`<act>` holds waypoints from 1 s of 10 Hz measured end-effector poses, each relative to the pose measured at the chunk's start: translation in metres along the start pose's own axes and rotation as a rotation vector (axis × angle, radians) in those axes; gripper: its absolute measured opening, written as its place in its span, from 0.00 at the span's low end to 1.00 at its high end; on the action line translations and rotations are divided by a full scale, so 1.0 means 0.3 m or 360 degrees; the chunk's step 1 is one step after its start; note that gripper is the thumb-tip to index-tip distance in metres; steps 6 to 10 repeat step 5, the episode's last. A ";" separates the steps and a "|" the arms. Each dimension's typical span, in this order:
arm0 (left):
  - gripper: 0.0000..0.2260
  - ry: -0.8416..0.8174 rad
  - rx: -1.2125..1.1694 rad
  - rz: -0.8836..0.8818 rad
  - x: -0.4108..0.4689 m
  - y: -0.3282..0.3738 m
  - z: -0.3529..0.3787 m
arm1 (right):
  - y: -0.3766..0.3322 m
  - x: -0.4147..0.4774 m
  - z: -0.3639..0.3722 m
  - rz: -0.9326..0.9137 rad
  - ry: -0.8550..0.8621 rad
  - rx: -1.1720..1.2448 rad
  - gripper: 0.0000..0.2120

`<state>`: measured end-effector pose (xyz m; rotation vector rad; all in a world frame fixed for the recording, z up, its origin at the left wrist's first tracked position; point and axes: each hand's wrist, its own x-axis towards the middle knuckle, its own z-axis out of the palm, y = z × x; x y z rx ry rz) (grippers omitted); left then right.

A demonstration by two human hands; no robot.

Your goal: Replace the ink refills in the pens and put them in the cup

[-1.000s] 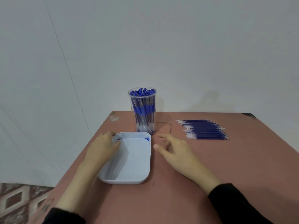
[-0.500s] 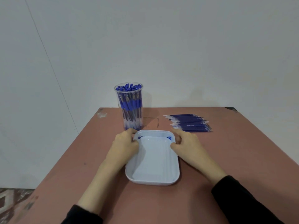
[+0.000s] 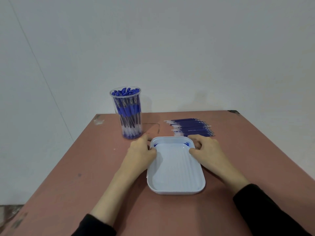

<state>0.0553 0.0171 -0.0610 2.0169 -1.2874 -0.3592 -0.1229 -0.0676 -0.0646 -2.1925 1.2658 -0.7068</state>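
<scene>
pens [image 3: 129, 114]: uncountable, in 1 cup [image 3: 112, 98] | refills [image 3: 191, 128]: 1 row | hands: left hand [image 3: 140, 155], right hand [image 3: 208, 153] both grip 1 tray [image 3: 177, 190]

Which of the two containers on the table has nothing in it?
The flat white tray, gripped at its sides by the left hand and right hand. The tall clear cup behind it is packed with blue pens.
</scene>
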 end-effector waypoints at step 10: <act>0.19 0.0137 -0.0075 0.0050 -0.076 -0.017 -0.062 | 0.008 -0.051 -0.026 0.0060 0.0054 0.0161 0.24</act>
